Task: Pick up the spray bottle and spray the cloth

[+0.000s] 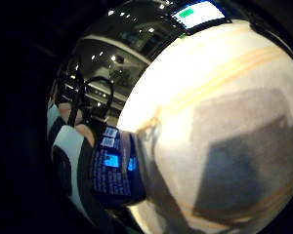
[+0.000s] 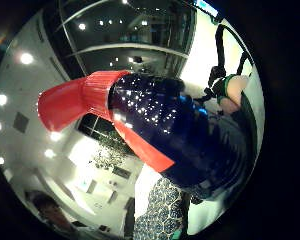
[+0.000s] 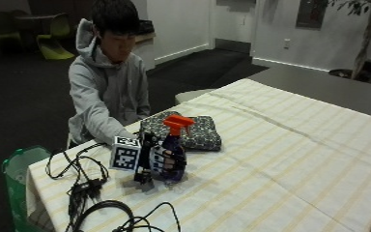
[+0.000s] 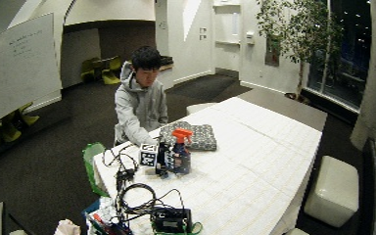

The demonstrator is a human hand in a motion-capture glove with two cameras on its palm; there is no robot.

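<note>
A dark blue spray bottle (image 3: 173,153) with an orange-red trigger head (image 3: 178,122) stands upright on the striped tablecloth (image 3: 282,159). My gloved right hand (image 3: 160,162) is wrapped around its body, fingers curled on it. The thumb side palm view is filled by the bottle (image 2: 185,135) and its red head (image 2: 75,102); the little finger side palm view shows its labelled lower part (image 1: 112,168) above the cloth-covered table. A folded dark patterned cloth (image 3: 184,131) lies just behind the bottle, closer to the person.
Black cables (image 3: 95,193) trail over the table's near left corner. A green bag (image 3: 20,164) hangs beside that corner. In the wide outside view a black device (image 4: 170,219) sits at the table's front end, and the tablecloth (image 4: 253,161) stretches away to the right.
</note>
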